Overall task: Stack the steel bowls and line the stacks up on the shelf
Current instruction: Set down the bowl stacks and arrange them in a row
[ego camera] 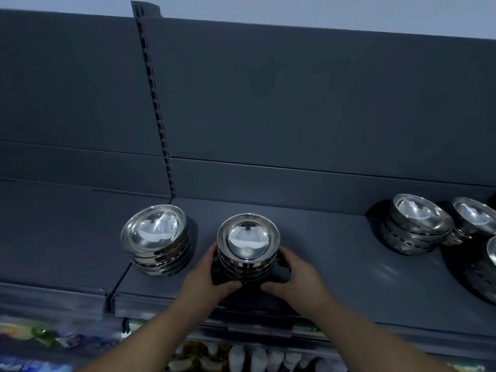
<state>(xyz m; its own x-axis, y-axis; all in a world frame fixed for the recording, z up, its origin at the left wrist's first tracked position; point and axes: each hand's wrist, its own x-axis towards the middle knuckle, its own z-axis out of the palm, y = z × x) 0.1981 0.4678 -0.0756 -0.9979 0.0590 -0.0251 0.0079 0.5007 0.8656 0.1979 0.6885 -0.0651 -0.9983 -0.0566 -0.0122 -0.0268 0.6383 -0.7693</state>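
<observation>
Dark grey shelving fills the view: a flat shelf (335,269) backed by a plain back panel (295,103), with a slotted upright (157,111) running down to the shelf's rear edge. A seam (122,277) splits the shelf surface into two boards left of centre. The front rail (161,304) runs along the near edge. Below it, packaged goods (241,355) show blurred on a lower level.

Three groups of steel bowls stand on the shelf. The left stack (157,238) stands at the foot of the upright, just right of the seam. The middle stack (248,245) stands near it, nearer the front edge than the back, with a narrow strip of bare shelf between the two. The right stacks (418,224) crowd the far right, touching one another, one cut off by the frame edge. A wide bare stretch of shelf separates the middle stack from the right stacks. More bare shelf lies behind the middle stack up to the back panel.

Both forearms reach up from below and converge on the middle stack. The left hand (206,280) cups its left side, the right hand (298,275) its right side. On each hand the fingers curl round the lower bowls toward the back and grip them. Shadow hides whether those fingers are spread or together. The thumbs lie along the front of the base, tips close but apart. Whether the stack is lifted or rests on the shelf cannot be told.
</observation>
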